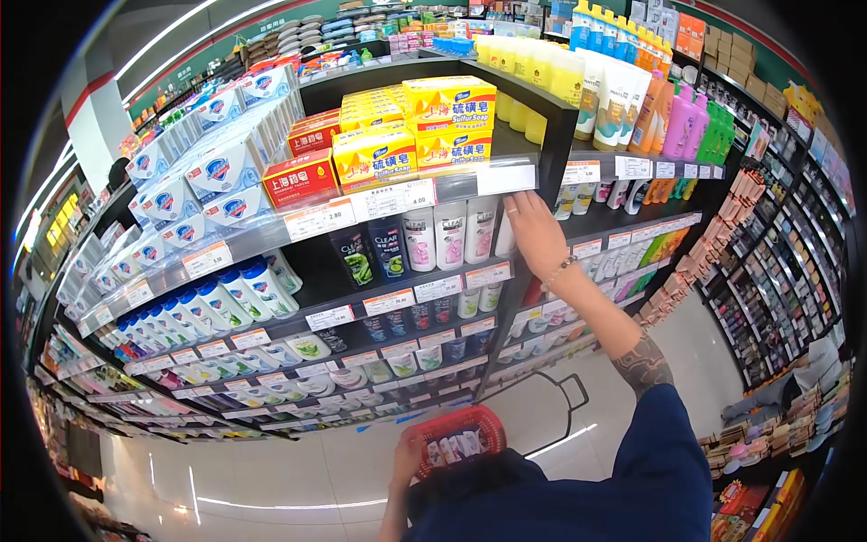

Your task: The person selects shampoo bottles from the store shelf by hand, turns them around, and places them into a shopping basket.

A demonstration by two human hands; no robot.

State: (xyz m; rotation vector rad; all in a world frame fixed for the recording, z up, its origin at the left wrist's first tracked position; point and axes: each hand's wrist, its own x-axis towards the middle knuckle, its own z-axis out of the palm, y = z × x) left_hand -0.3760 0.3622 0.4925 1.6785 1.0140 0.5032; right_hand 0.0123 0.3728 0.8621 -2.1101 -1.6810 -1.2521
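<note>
- Grips red basket (495, 430) by rim with left hand (405, 459), low before shelving (559, 113), likely keeping packs (456, 447) level.
- Extends right hand (538, 237) to white label (506, 179), with fingers near together, perhaps for steadiness; cannot tell if pinching.

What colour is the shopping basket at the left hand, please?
The shopping basket is red; it shows best in the head view, the only one here.

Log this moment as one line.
right hand: fingers at white label on shelf edge | left hand: on red basket, packages inside | nearby: yellow soap boxes
</note>
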